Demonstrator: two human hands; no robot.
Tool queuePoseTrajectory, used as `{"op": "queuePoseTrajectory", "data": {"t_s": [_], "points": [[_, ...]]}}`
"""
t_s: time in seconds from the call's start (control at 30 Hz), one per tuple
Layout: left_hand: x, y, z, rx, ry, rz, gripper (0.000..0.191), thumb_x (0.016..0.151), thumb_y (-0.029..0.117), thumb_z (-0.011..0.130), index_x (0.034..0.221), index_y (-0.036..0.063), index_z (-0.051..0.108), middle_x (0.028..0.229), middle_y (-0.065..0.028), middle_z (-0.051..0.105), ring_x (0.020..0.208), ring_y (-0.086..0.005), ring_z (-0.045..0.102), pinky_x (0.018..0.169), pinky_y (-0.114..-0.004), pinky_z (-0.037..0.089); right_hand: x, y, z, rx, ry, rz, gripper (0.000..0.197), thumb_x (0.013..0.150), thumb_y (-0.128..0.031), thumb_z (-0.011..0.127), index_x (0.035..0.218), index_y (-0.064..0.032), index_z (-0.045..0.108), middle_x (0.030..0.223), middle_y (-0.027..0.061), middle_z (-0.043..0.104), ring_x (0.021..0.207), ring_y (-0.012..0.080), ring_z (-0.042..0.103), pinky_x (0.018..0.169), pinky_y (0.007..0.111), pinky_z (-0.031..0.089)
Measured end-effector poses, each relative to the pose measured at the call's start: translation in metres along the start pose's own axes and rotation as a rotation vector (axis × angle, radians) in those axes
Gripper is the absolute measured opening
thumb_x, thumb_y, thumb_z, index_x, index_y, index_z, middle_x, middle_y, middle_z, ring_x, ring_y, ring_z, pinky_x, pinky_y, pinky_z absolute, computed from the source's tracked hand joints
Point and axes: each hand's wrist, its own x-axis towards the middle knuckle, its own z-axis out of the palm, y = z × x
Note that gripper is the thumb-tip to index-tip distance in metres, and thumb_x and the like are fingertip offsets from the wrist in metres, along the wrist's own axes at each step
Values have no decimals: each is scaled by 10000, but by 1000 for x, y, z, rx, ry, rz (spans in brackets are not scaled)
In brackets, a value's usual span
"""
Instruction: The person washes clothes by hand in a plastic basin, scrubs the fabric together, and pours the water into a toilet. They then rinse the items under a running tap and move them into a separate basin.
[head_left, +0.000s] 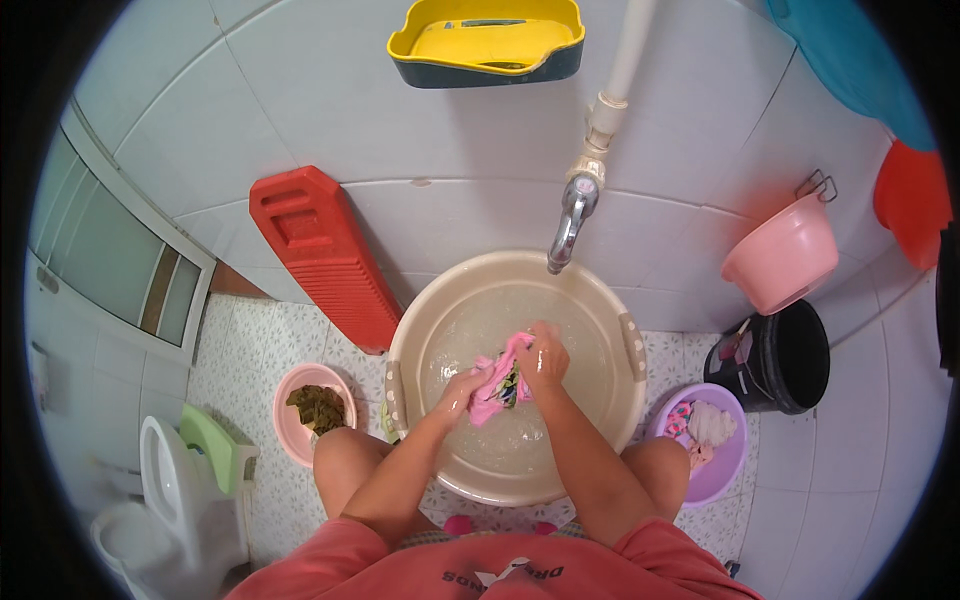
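A large beige plastic basin (480, 491) of cloudy water stands on the floor between my knees. Over the water, a wet pink cloth (491, 409) with a dark and green patterned patch is stretched between both hands. My left hand (459, 394) grips its left side. My right hand (544, 358) is closed on the upper right part, its fingers partly blurred. Above the basin's back rim hangs a metal tap (574, 217); whether water runs from it, I cannot tell.
A red plastic washboard (322, 255) leans on the tiled wall. Left stands a pink basin (289, 442) with brownish-green cloth; right, a purple basin (724, 484) with clothes, beside a black bucket (806, 360). A pink basin (787, 255) hangs on the wall. A toilet (169, 510) is far left.
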Motion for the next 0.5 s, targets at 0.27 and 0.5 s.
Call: {"op": "queuePoseTrajectory", "data": {"t_s": [0.27, 0.5], "points": [[32, -29, -11, 1412, 178, 93, 817, 671, 396, 698, 1297, 16, 334, 1193, -281, 448, 1107, -367, 437, 944, -439, 367, -30, 59, 49, -211, -197, -277, 628, 718, -253, 648, 1288, -171, 398, 1239, 162, 456, 1199, 334, 366, 953, 442, 347], [30, -4, 0, 52, 17, 120, 581, 803, 419, 561, 1233, 49, 442, 1154, -122, 528, 999, -293, 533, 901, -423, 416, -29, 67, 59, -58, -350, 187, 445, 739, -213, 603, 1141, -51, 501, 1160, 206, 492, 1073, 336, 470, 873, 420, 392]]}}
